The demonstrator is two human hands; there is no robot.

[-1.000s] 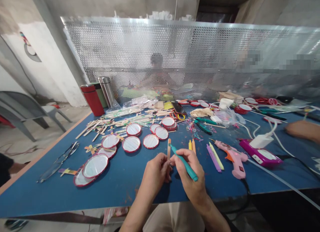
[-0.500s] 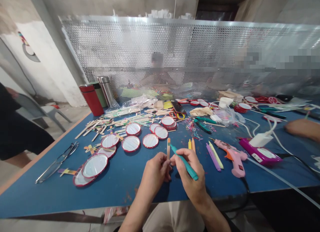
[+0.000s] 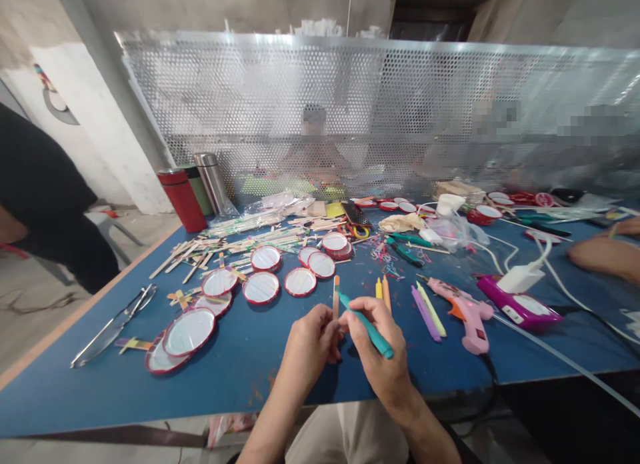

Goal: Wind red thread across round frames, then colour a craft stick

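Observation:
My left hand (image 3: 314, 337) is closed on the lower end of a wooden craft stick (image 3: 336, 303), which stands upright with an orange tip and a green band below it. In my right hand (image 3: 377, 344) is a teal marker pen (image 3: 369, 327), its point at the stick's coloured end. Just beyond my right hand lie a yellow marker (image 3: 379, 291) and an orange marker (image 3: 387, 294). Farther right are a purple marker (image 3: 427, 315), a pale yellow marker (image 3: 432, 311) and a pink glue gun (image 3: 467, 311).
Several round red-rimmed discs (image 3: 261, 287) and loose craft sticks (image 3: 270, 237) cover the table's left and middle. Eyeglasses (image 3: 115, 325) lie far left, flasks (image 3: 183, 201) behind. A purple power strip (image 3: 520, 304) with cables sits right, near another person's hand (image 3: 605, 257). A perforated metal panel (image 3: 350, 84) backs the table.
The marker's point has shifted slightly down along the stick's coloured end; my grips stay the same. At the left edge, a person in black has moved and shows more of the body.

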